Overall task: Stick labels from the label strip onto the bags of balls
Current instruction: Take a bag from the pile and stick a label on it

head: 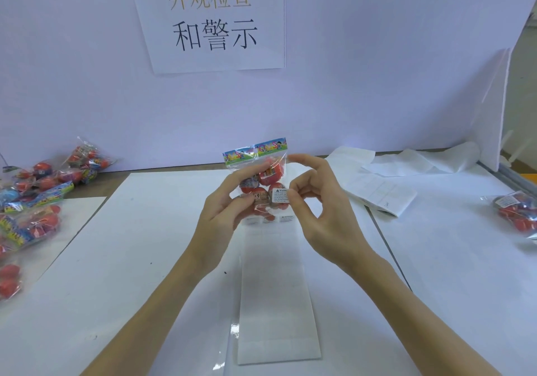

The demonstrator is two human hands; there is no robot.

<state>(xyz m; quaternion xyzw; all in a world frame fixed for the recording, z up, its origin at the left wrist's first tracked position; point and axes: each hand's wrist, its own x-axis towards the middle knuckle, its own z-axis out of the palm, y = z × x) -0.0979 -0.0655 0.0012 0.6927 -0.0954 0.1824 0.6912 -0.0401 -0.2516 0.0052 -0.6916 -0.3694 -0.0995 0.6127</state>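
Bag of balls (258, 178), held upright above the label strip (276, 285); warning label (280, 195) at its lower right.
Left hand (223, 216) grips the bag's lower left; right hand (316, 198) pinches or presses the label against the bag's face. Bag's long axis vertical, header card uppermost. Strip lies flat beneath on the table (145, 259), running toward the person; remaining labels sit at its far end, nearer the right hand.

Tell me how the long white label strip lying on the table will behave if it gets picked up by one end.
The label strip looks like thin backing paper lying flat on the table, so it would probably droop rather than stay stiff. Its glossy near end suggests a slick surface that may slide in a loose grip. It likely weighs very little.
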